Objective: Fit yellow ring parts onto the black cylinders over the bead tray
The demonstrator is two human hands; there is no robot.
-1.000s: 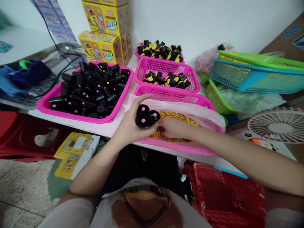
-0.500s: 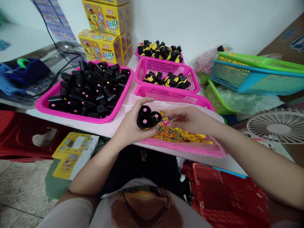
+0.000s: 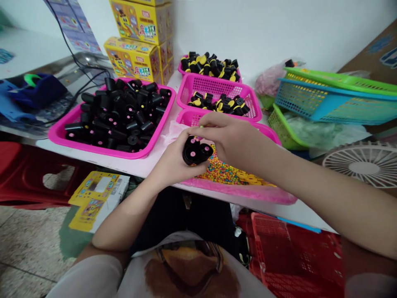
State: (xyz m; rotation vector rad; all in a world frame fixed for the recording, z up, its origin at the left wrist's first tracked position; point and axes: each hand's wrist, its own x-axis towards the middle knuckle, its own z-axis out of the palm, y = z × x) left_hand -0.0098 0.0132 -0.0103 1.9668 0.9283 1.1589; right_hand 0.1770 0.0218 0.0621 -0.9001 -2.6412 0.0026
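Note:
My left hand [image 3: 172, 163] is wrapped round a bunch of three black cups [image 3: 193, 157] with pink spots inside, their mouths facing me. Over the far cup is my right hand [image 3: 225, 134], its fingertips closed together at the rim; a few small coloured beads show by the fingers. Below both hands lies a heap of multicoloured beads [image 3: 223, 171] on pink plastic sheet [image 3: 248, 191] lining a pink basket [image 3: 269, 133]. Yellow plastic pieces [image 3: 248, 178] rest among the beads, partly behind my right forearm.
A pink tray [image 3: 130, 155] full of black cups stands at the left. Two pink baskets [image 3: 254, 101] at the back hold black-and-yellow parts. Yellow boxes [image 3: 133, 60] are stacked behind. At the right are a blue basket [image 3: 310, 101] and a fan [image 3: 366, 165]. Red crates [image 3: 294, 252] sit below.
My right hand has moved left and up from the bead heap to the mouths of the cups. The left hand still holds the cups, shifted slightly up and right.

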